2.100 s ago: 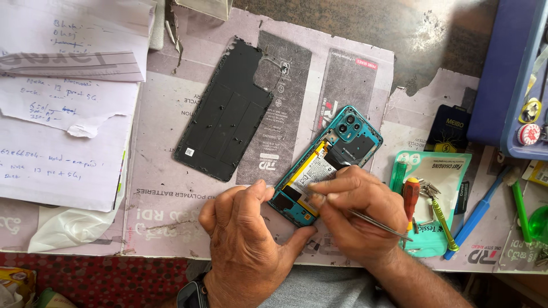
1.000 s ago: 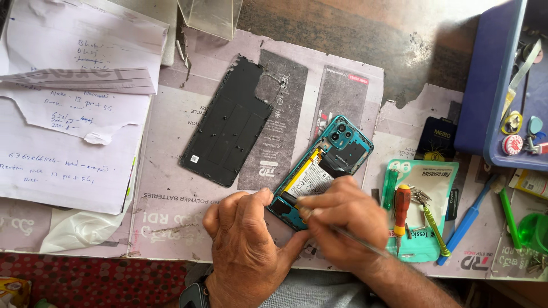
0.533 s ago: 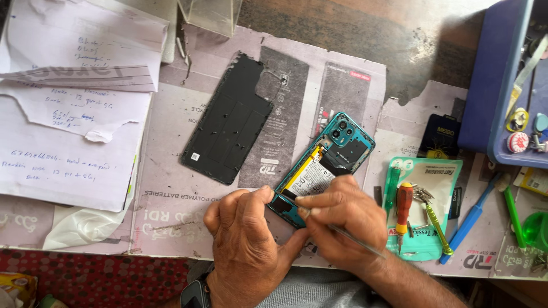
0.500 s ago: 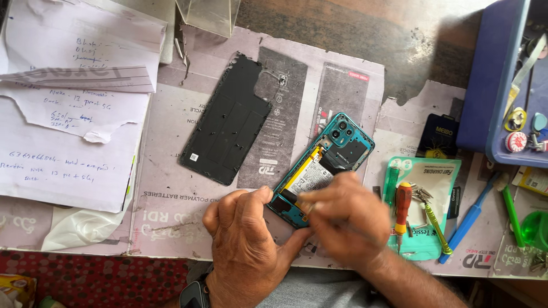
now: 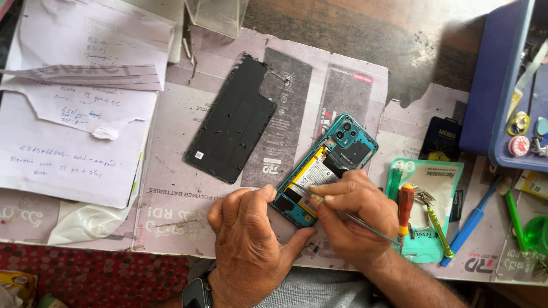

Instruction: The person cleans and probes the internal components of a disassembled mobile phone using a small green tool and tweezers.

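Right hand (image 5: pixel 357 219): thin metal tweezers (image 5: pixel 365 223) are pinched between thumb and fingers, the tips laid on the opened teal phone (image 5: pixel 328 165).
Left hand (image 5: pixel 248 239): the phone's near end is clamped by thumb and curled fingers.
Phone: laid slanted on the paper-covered table (image 5: pixel 188 211), centre-right, back removed.
Back cover (image 5: pixel 234 122): black, left of the phone, apart.
Screwdriver (image 5: pixel 404 208): red-handled, just right of the right hand.
Papers (image 5: pixel 74 137): handwritten, far left.

Both hands (image 5: pixel 251 239) (image 5: pixel 354 219) low, close together, fingers curled.
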